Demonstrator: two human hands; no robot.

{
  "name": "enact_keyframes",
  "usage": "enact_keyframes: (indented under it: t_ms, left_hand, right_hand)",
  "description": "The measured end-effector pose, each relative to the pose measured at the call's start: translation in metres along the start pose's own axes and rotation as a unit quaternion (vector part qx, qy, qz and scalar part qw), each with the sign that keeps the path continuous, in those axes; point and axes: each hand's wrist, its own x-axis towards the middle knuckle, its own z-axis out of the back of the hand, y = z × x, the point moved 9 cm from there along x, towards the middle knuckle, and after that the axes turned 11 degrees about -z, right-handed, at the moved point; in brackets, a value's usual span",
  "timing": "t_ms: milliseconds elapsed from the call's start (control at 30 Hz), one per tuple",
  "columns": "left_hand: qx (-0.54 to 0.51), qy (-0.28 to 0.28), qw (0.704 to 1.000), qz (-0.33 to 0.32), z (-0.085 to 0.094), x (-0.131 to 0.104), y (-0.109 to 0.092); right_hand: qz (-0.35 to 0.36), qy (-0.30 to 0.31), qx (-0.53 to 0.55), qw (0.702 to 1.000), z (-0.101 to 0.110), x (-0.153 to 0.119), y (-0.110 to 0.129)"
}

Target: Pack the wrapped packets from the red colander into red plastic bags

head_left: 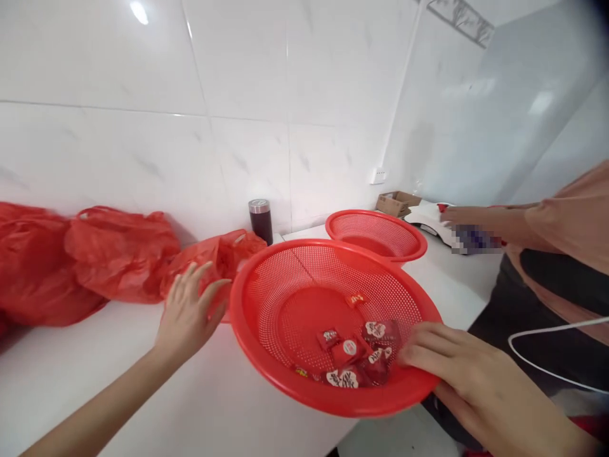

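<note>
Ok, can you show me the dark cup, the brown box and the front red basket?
Dark cup [261, 227]: head view, on its body below the silver top.
Brown box [391, 206]: head view, front side.
Front red basket [309, 312]: head view, bare floor inside.

We see that the front colander [304, 311] is smooth, perforated plastic, slightly glossy, and its snack packets [348, 350] are shiny film. The carrier bags [124, 257] look like thin, wrinkled plastic, the wall tiles [247, 63] glossy, the box [394, 204] matt cardboard.
</note>
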Motion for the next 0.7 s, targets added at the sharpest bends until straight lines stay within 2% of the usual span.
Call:
enact_keyframes:
  t_ms: [100,200,300,400,500,567,633,700]
  left_hand:
    - [0.126,0.001,0.992,0.001,0.005,-0.030,0.018]
    - [0.158,0.030,0.987,0.017,-0.002,-0.049,0.027]
    - [0.146,0.043,0.988,0.030,-0.006,-0.055,0.029]
    - [0.124,0.038,0.990,0.050,-0.006,-0.053,0.031]
    - [0.115,0.032,0.991,0.060,-0.008,-0.051,0.035]
    - [0.117,0.027,0.990,0.070,-0.011,-0.052,0.041]
    - [0.116,0.028,0.989,0.086,-0.015,-0.055,0.048]
    - [0.108,0.034,0.988,0.103,-0.021,-0.059,0.055]
  right_hand:
    - [-0.058,0.084,-0.074,0.992,-0.039,0.000,-0.003]
    - [-0.117,0.172,-0.160,0.965,-0.072,0.006,-0.003]
    - [-0.139,0.191,-0.184,0.954,-0.080,0.022,0.007]
    - [-0.105,0.206,-0.100,0.968,-0.076,0.046,0.024]
    - [-0.091,0.180,0.033,0.979,-0.061,0.085,0.034]
    - [-0.086,0.166,0.088,0.978,-0.059,0.122,0.043]
    - [-0.051,0.182,0.096,0.977,-0.072,0.161,0.064]
    - [-0.007,0.199,0.067,0.978,-0.095,0.199,0.092]
